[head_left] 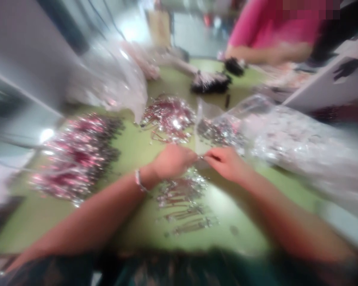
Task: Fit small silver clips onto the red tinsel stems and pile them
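Observation:
Over the middle of the green table, my left hand (pixel 173 161) and my right hand (pixel 228 163) meet almost fingertip to fingertip. Both are closed in a pinch at a tiny shiny piece (pixel 200 157), too small and blurred to name. Just below them lies a group of thin reddish strands with silvery ends (pixel 185 194), some set out in rows. Beyond my left hand is a pile of similar red and silvery strands (pixel 170 115). Small silvery parts (pixel 223 133) lie on clear plastic beyond my right hand. A bracelet (pixel 140 180) circles my left wrist.
On the left of the green table (pixel 131 145) lie large bundles of pink, silvery-wrapped strands (pixel 74 155). Clear plastic bags stand at the back left (pixel 113 75) and right (pixel 310 143). Dark-tipped bundles (pixel 211 82) lie farther back. A person in pink (pixel 274 31) sits across.

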A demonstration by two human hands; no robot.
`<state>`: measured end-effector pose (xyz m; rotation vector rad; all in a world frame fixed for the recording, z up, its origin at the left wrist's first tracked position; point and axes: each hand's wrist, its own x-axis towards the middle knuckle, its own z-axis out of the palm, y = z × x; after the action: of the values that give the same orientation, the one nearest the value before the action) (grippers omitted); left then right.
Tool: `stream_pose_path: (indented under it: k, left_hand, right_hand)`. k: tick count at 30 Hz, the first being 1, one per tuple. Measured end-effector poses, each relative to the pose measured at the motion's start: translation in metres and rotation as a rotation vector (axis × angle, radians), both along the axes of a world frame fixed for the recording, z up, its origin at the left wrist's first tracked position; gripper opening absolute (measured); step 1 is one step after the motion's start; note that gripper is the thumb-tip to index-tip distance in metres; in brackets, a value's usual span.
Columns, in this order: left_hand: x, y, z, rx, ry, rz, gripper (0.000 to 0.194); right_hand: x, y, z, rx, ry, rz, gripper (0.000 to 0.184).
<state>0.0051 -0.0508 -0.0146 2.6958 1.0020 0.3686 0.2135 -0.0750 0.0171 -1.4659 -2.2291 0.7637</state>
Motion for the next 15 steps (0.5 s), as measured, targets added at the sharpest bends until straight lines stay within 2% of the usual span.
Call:
stream_pose_path:
  k: [2,4,7,10,13,15]
  left_hand:
    - [0.000,-0.001,-0.002,0.014,0.021,-0.037,0.015]
    - [0.000,-0.001,-0.005,-0.008,-0.026,-0.015,0.017]
    - [0.000,-0.001,-0.010,-0.095,-0.186,0.098,0.028]
    - [-0.001,0.000,-0.011,-0.135,-0.278,0.151,0.030]
    - [-0.002,0.002,-0.007,-0.053,-0.165,0.111,0.027]
    - [-0.003,0.003,-0.003,0.011,-0.055,0.056,0.025]
  right_hand:
    - [-0.001,0.000,0.003,-0.070,-0.006,-0.010,0.020]
    - [-0.003,-0.002,0.002,-0.090,0.014,-0.055,0.022]
    - [-0.007,-0.004,-0.002,-0.023,0.069,-0.125,0.021]
    - [-0.008,-0.004,-0.008,0.072,0.076,-0.107,0.019]
    - [-0.005,-0.002,-0.009,0.091,0.021,-0.035,0.021]
    - [-0.002,-0.001,-0.007,0.047,-0.004,0.012,0.020]
